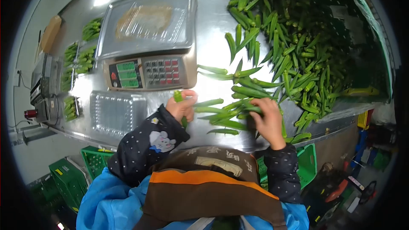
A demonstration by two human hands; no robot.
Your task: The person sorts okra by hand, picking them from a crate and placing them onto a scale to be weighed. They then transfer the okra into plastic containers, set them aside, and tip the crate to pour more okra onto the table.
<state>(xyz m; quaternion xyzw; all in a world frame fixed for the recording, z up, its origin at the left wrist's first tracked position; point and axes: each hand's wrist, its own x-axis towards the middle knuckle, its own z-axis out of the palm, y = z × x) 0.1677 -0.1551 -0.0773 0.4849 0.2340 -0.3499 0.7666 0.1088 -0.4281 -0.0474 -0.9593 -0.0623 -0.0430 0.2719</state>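
My left hand (182, 107) is closed around a green okra pod (177, 96), whose stem end sticks up past the thumb and whose tip shows below the fist. At the right edge of a loose row of okra pods (226, 115), my right hand (270, 121) has its fingers and thumb curled on a pod, partly hidden by the fingers. Between the two hands these pods lie on the steel table (204, 138). Left of my left hand sits a clear plastic tray (118, 113) with nothing in it.
A digital scale (147, 73) with a clear plastic tray (147, 23) on its pan stands ahead. Okra packs (86, 57) line the far left beside a dark machine (42, 85). A large okra heap (298, 64) spills from a green crate (375, 51) on the right.
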